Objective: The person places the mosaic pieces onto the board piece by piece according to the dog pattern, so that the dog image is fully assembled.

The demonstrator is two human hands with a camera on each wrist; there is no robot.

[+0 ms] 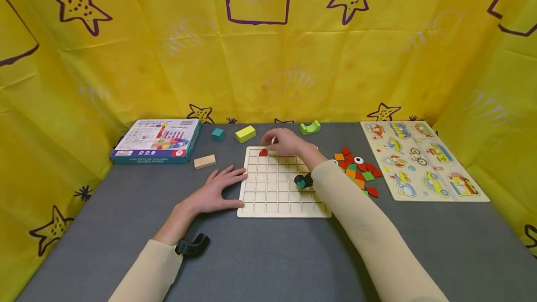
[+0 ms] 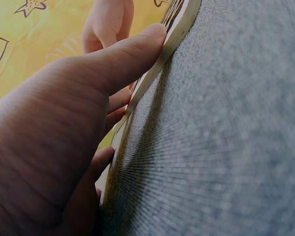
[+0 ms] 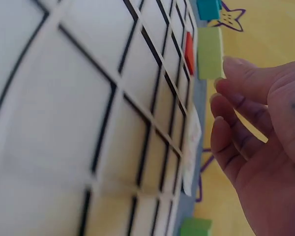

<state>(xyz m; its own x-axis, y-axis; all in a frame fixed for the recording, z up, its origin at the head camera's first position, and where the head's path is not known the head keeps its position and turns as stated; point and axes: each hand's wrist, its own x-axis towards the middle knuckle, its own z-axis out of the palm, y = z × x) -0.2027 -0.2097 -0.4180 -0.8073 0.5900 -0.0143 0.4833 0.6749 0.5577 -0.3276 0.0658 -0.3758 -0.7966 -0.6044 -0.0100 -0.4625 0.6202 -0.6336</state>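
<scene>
Spread fingers are seen on the left hand [image 1: 216, 192], which is laid at the left edge of the board [image 1: 272, 183], in the lower middle of the frame. Its thumb and some fingertips are set against that edge. Over the top of the board, the right hand [image 1: 285, 142] is held with its fingers loosely bent and its thumb close to the first finger; nothing is gripped. Just beside these fingertips, in the top row of the board, near its upper left corner, the red piece [image 1: 263, 152] is seen. Whether it is touched cannot be told. The board is marked with many small squares, and part of it is hidden by the right sleeve [image 1: 356, 218]. A black strap [image 1: 193, 245] is worn near the left hand.

To the right of the board, bright pieces [image 1: 359, 180] are laid close together, with a round eye [image 1: 358, 160] among them. At the right of the frame, a puzzle [image 1: 434, 167] is placed, with a bike and cars shown on it. At the upper left of the surface [image 1: 251, 260], a box [image 1: 147, 141] is set down. Near the back, a teal block [image 1: 218, 134], a yellow block [image 1: 245, 134] and a green block [image 1: 310, 128] are lined up loosely. Between the box and the board, a wood block [image 1: 204, 161] is found. Behind everything, a yellow cloth [image 1: 138, 59] is hung, with stars drawn on it.
</scene>
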